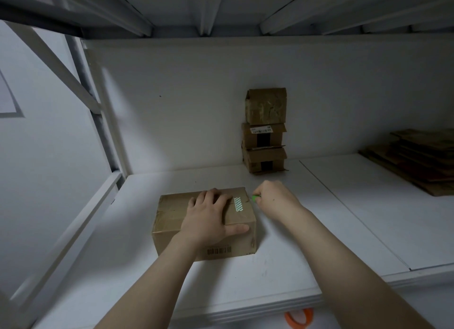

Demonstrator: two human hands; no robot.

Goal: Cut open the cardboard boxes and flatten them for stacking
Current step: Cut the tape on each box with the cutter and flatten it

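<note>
A closed brown cardboard box (169, 215) with tape on top and a barcode on its near side sits on the white shelf (282, 255). My left hand (208, 213) presses flat on the box's top, fingers spread, thumb along the near edge. My right hand (275, 198) grips a green cutter (254, 198), whose tip is at the box's far right top corner. The blade itself is hidden.
Three taped cardboard boxes (265, 129) stand stacked against the back wall. A pile of flattened cardboard (417, 156) lies at the far right. An orange tape roll (298, 316) shows below the shelf's front edge. A shelf post (98, 107) stands at left.
</note>
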